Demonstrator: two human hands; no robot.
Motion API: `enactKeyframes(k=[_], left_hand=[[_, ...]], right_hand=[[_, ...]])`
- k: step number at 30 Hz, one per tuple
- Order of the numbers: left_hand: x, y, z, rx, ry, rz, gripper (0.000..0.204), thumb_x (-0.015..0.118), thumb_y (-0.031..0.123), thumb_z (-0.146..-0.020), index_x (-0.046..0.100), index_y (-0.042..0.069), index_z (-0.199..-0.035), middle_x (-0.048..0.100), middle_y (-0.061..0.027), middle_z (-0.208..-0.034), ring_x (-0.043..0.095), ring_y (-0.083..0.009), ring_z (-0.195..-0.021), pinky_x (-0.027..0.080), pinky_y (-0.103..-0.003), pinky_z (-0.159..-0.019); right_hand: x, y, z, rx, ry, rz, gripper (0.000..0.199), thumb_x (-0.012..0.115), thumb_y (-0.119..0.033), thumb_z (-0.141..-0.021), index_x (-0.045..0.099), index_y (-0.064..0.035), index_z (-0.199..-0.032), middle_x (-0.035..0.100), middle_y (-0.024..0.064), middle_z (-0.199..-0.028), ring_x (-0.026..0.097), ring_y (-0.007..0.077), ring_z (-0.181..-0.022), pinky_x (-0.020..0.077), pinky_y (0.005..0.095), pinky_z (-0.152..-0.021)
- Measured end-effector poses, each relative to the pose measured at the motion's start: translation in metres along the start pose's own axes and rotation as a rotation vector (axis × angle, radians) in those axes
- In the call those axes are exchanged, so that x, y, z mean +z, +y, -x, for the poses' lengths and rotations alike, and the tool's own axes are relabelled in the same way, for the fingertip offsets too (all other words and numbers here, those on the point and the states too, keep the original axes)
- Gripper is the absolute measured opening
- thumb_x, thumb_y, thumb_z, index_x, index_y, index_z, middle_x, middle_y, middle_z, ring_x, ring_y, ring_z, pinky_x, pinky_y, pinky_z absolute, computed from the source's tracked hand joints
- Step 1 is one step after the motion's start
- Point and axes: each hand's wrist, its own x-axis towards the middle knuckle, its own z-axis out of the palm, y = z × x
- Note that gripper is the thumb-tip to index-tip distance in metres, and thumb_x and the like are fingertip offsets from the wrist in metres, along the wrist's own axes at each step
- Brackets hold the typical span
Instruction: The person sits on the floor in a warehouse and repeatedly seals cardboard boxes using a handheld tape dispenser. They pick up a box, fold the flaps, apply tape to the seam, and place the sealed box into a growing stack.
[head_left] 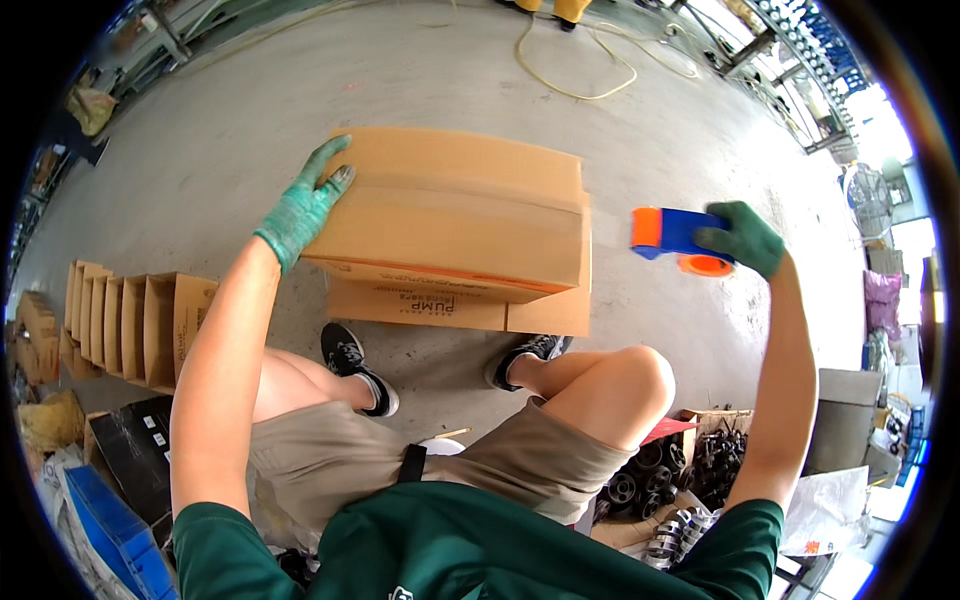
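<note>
A closed brown cardboard box (455, 205) lies before me, its top seam running lengthwise. It rests on another cardboard box (420, 306), whose printed side shows below it. My left hand (303, 210), in a green glove, grips the upper box at its left end, with the thumb on the top face and a finger along the far left corner. Off to the right of the boxes, apart from them, my right hand (745, 238) is closed round a blue and orange tape dispenser (685, 232). This hand is slightly blurred, also in a green glove.
Open cardboard cartons (135, 325) stand in a row at the left. Beside my right knee are bins of dark round metal parts (650, 480). A blue crate (115, 525) sits at lower left. A pale hose (580, 92) and a person's yellow-clad legs (550, 8) are at the far side.
</note>
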Motion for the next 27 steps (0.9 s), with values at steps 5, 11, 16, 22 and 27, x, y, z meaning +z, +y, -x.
enactKeyframes(k=[5, 11, 16, 22, 27], left_hand=[[0.002, 0.006, 0.000, -0.017, 0.006, -0.039, 0.056, 0.060, 0.045, -0.099, 0.041, 0.032, -0.151, 0.043, -0.0113, -0.154, 0.044, -0.0278, -0.137, 0.035, -0.044, -0.116], [0.001, 0.001, -0.001, 0.031, 0.045, -0.111, 0.061, 0.064, 0.044, -0.096, 0.042, 0.029, -0.150, 0.039, -0.0102, -0.158, 0.039, -0.0292, -0.143, 0.033, -0.045, -0.119], [0.002, 0.005, -0.002, -0.010, -0.007, 0.006, 0.061, 0.066, 0.041, -0.095, 0.042, 0.029, -0.150, 0.038, -0.0106, -0.158, 0.035, -0.0291, -0.146, 0.032, -0.044, -0.120], [0.003, 0.003, 0.004, 0.023, 0.058, -0.081, 0.059, 0.065, 0.039, -0.096, 0.042, 0.030, -0.150, 0.040, -0.0100, -0.157, 0.040, -0.0275, -0.143, 0.035, -0.044, -0.119], [0.002, 0.012, 0.006, -0.081, -0.030, 0.010, 0.061, 0.063, 0.042, -0.097, 0.039, 0.031, -0.152, 0.037, -0.0119, -0.159, 0.034, -0.0299, -0.147, 0.032, -0.046, -0.120]], right_hand=[[0.025, -0.036, -0.031, 0.016, -0.039, 0.049, 0.035, 0.076, -0.035, -0.084, 0.069, -0.0012, -0.091, 0.063, 0.0093, -0.076, 0.056, 0.0176, -0.070, 0.0494, 0.0342, -0.070], [0.039, -0.100, -0.051, -0.043, -0.109, 0.196, 0.052, 0.073, -0.046, -0.081, 0.071, 0.0011, -0.105, 0.072, 0.0219, -0.102, 0.067, 0.0344, -0.093, 0.0516, 0.0416, -0.085], [0.040, -0.136, -0.045, -0.084, -0.135, 0.489, 0.051, 0.069, -0.048, -0.081, 0.072, 0.0009, -0.097, 0.070, 0.0235, -0.091, 0.066, 0.0348, -0.081, 0.0534, 0.0406, -0.080], [0.071, -0.119, -0.040, -0.089, -0.171, 0.334, 0.046, 0.066, -0.045, -0.087, 0.070, 0.0002, -0.095, 0.070, 0.0220, -0.090, 0.064, 0.0357, -0.080, 0.0518, 0.0412, -0.078], [0.124, -0.063, -0.079, 0.045, 0.125, 0.192, 0.042, 0.062, -0.040, -0.093, 0.068, -0.0009, -0.107, 0.072, 0.0212, -0.096, 0.070, 0.0380, -0.086, 0.0544, 0.0435, -0.077]])
